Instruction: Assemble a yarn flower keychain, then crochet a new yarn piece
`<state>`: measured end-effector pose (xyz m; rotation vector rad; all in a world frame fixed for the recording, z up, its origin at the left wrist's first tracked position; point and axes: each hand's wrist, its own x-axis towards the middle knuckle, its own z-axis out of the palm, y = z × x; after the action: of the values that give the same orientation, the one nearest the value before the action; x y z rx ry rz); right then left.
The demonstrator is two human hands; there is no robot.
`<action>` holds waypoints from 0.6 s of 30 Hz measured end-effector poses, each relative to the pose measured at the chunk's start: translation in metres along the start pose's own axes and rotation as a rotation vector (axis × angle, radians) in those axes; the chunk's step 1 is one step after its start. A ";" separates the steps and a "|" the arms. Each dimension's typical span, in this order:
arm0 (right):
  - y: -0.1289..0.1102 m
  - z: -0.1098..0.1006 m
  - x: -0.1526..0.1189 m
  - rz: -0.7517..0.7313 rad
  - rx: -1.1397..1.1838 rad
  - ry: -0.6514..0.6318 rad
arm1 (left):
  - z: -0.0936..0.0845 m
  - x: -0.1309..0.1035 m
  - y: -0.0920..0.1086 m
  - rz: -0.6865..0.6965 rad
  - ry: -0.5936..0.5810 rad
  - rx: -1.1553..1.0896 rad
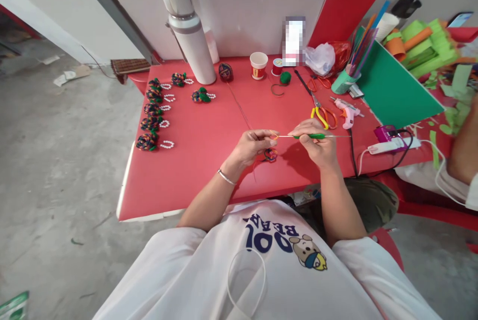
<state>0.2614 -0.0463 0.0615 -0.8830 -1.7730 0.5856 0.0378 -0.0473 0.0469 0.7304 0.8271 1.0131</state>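
Observation:
My right hand (317, 146) is closed around the green handle of a crochet hook (312, 136), its thin metal shaft pointing left. The hook's tip meets a loop of orange yarn at the fingertips of my left hand (254, 147). Those fingers pinch the yarn, and a small multicoloured crocheted piece (270, 155) hangs just below them. From the left hand a dark strand runs back across the table to a multicoloured yarn ball (225, 72). Whether the hook passes through the loop is too small to tell.
Several finished yarn pieces with white bead loops (148, 141) line the left of the red table (201, 160). Behind stand a white flask (192, 41) and a paper cup (258, 65). Yellow-handled pliers (319, 115), a pink glue gun (348, 113) and a power strip (394, 145) lie right. Another person's arm (465, 156) shows.

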 end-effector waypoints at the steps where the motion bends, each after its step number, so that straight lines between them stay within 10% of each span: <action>1: 0.002 0.000 0.000 0.027 0.039 0.001 | 0.000 0.000 0.000 -0.009 0.001 0.002; 10: 0.013 0.064 -0.024 0.109 0.276 0.199 | 0.000 0.002 -0.007 0.037 -0.046 -0.021; 18: 0.006 0.063 -0.023 0.054 0.097 0.245 | 0.002 0.002 -0.008 0.037 -0.019 -0.032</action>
<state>0.2090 -0.0596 0.0215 -0.8975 -1.4924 0.5683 0.0434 -0.0488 0.0413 0.7294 0.7815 1.0489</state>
